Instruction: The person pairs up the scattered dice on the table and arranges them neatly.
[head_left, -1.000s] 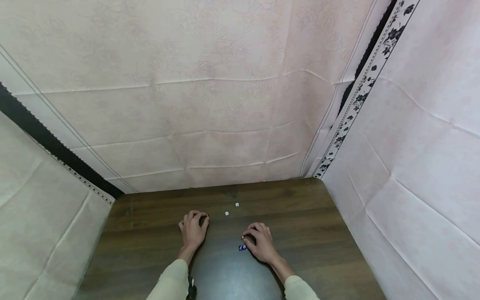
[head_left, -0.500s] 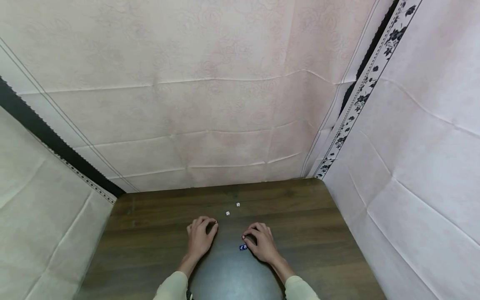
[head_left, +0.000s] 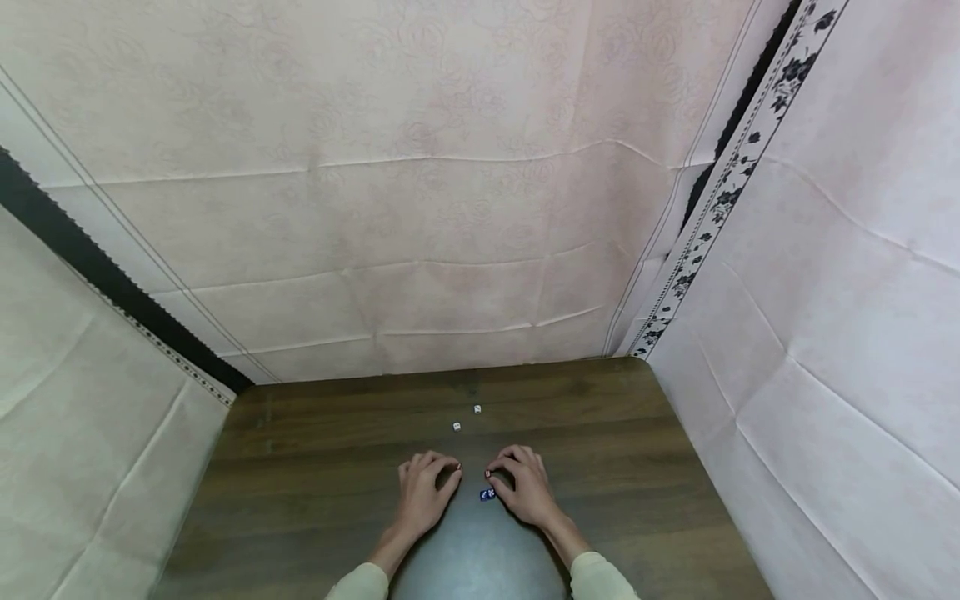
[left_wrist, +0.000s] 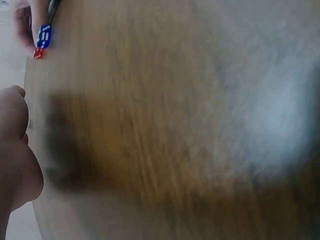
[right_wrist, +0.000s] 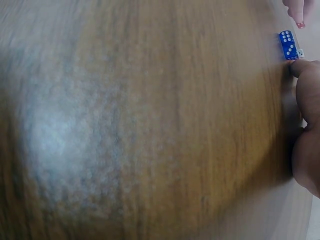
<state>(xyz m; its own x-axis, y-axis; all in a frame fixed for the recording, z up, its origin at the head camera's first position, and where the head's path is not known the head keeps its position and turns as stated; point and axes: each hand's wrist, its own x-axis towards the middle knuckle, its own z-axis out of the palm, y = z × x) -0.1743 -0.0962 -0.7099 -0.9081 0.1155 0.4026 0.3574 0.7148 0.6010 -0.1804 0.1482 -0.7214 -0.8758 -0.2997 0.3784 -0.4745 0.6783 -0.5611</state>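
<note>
My left hand (head_left: 427,493) pinches a small red die (right_wrist: 300,24) between thumb and fingertips, just left of the blue dice. On the right, my right hand (head_left: 527,490) holds another red die (left_wrist: 38,53) in a thumb-and-finger pinch, its fingertips right at the far side of the blue dice. Two blue dice (head_left: 487,494) with white pips sit side by side on the table, between the hands and slightly nearer the body. In the right wrist view the blue pair (right_wrist: 288,45) shows six and three pips, close to the right thumb.
Two white dice lie farther back on the brown wooden table (head_left: 300,467): a nearer white die (head_left: 456,426) and a farther white die (head_left: 477,409). Pale cloth (head_left: 450,250) hangs behind the table and along both sides.
My left hand has moved right and toward the body with its red die, closing in on the right hand. The right hand and the dice on the table have stayed put.
</note>
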